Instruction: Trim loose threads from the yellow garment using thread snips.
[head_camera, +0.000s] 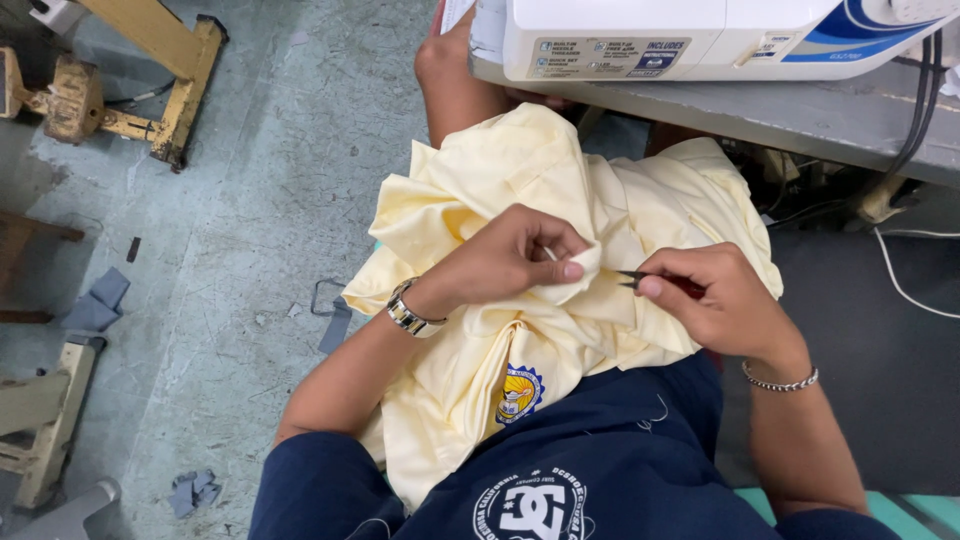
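Head view: worn concrete floor (240, 200) with fabric scraps, white sewing machine (700, 35) on a grey table (800, 115) above. Pale yellow shirt (560, 330) bunched on the lap. Left hand (510, 260) pinched shut on a small fold of shirt; right hand (715, 295) closed on thread snips (640, 279), tips just beside that fold. Best kept taut, snipping thread only, clear of the cloth.

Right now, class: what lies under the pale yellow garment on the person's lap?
Under the yellow garment, a navy shirt shows at its lower edge, one knee above. The lap itself is covered.
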